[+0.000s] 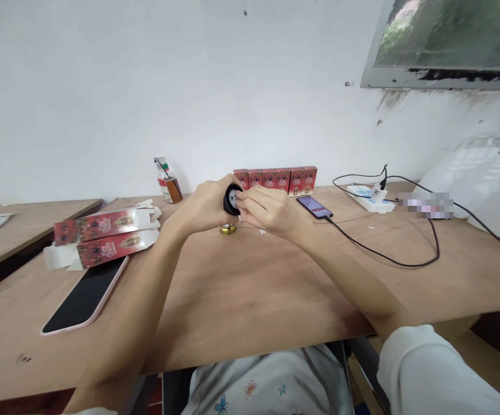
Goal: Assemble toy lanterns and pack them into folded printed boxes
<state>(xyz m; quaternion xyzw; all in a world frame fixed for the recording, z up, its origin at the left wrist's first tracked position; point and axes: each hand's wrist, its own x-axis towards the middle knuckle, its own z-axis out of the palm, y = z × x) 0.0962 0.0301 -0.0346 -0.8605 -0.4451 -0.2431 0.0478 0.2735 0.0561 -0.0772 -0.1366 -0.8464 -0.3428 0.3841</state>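
Note:
My left hand [204, 204] is wrapped round a black round piece [227, 202] with a grey disc set in its face, which is turned to the right. Pinched fingers of my right hand [271, 208] touch that grey face; whether something small is between the fingertips cannot be made out. Just below the left hand a shiny gold-coloured rounded part [227, 229] shows near the tabletop, its upper portion hidden by the hand. Small white scraps [262, 231] lie under the right hand.
Several red printed boxes [302, 181] stand along the wall. A charging phone [314, 207] lies near a power strip [368, 199] with black cables. Flattened red cartons [116, 249] partly cover another phone [86, 297] at left. A bottle [171, 189] stands at the back.

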